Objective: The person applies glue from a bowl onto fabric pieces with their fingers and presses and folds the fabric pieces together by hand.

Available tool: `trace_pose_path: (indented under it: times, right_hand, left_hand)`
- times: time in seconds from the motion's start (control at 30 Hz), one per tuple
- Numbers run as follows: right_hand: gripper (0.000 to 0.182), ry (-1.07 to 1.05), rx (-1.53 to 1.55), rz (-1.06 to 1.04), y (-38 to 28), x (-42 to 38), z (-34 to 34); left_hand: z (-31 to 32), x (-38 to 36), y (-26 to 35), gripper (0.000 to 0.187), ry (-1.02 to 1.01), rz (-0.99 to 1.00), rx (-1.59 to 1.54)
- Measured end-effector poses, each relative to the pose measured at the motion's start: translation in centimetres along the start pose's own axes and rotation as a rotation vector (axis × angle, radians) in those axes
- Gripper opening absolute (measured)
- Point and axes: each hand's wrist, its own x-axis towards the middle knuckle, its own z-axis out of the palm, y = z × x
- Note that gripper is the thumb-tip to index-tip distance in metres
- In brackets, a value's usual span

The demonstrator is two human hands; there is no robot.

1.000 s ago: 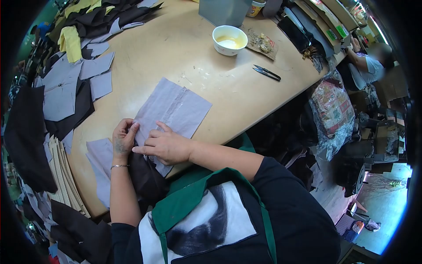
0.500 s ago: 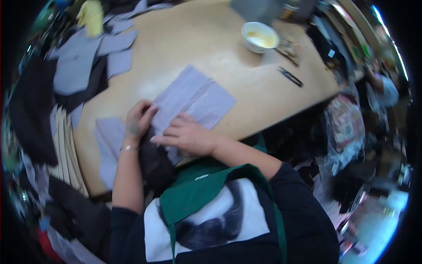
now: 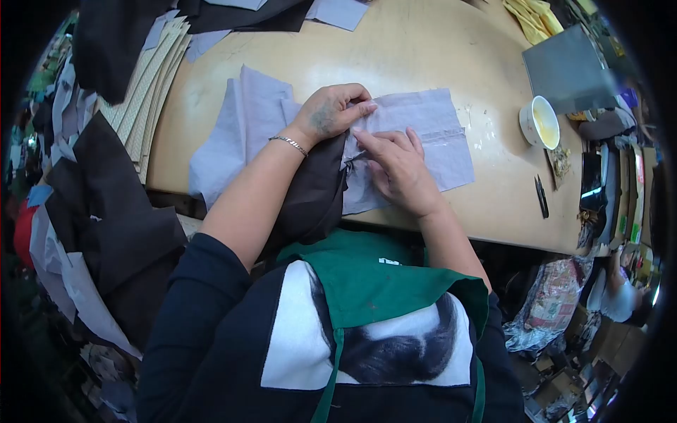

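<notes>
A lavender fabric piece (image 3: 444,155) with a seam across it lies on the table in front of me. At its left edge my left hand (image 3: 331,111) is closed, thumb and fingertips pinching the cloth. Just right of it, my right hand (image 3: 403,169) lies on the fabric with its fingers apart, the index fingertip close to the left hand's pinch. Dark brown cloth (image 3: 310,190) is joined or bunched against the lavender cloth under my left wrist and hangs toward my lap. More lavender fabric (image 3: 233,134) spreads out left of my left hand.
On the right stand a white bowl (image 3: 539,123) with yellowish contents and a grey metal box (image 3: 568,67). Black thread snips (image 3: 541,196) lie near the table's right side. Stacked cream strips (image 3: 151,88) and dark cloth (image 3: 127,218) are at the left.
My view has turned and shifted left, so the table contents appear rotated. Both hands are now closer together at the lavender fabric's left edge, and the left hand pinches it.
</notes>
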Motion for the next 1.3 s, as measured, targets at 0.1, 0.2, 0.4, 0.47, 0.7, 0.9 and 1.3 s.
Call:
trace_pose_path:
  times: [0.1,0.2,0.4,0.47,0.7,0.9,1.3]
  right_hand:
    - [0.058,-0.072,-0.105,-0.018,0.1,-0.2,0.4]
    - [0.053,-0.002,-0.143,-0.08,0.2,-0.8,0.8]
    - [0.044,0.095,-0.145,-0.137,-0.3,-2.3,0.9]
    - [0.043,0.019,-0.187,-0.144,-0.6,-3.4,0.5]
    - [0.044,0.167,-0.204,-0.081,-0.9,-2.5,0.5]
    - [0.047,0.024,-0.3,-0.124,-0.1,0.0,0.9]
    - [0.043,0.244,-0.281,-0.214,-0.2,-1.8,2.0]
  left_hand:
    - [-0.1,-0.1,0.0,0.021,-0.003,0.013,0.027]
    - [-0.1,-0.2,-0.1,0.018,-0.013,0.032,0.032]
    - [0.0,-0.3,-0.1,0.017,0.013,0.052,0.065]
    - [-0.3,-0.2,0.5,0.017,0.035,0.009,0.05]
    - [0.1,-0.2,0.4,0.021,0.048,0.068,0.036]
    - [0.0,-0.3,0.1,0.021,0.041,0.07,0.036]
    - [0.6,-0.5,0.6,0.018,0.08,0.167,0.228]
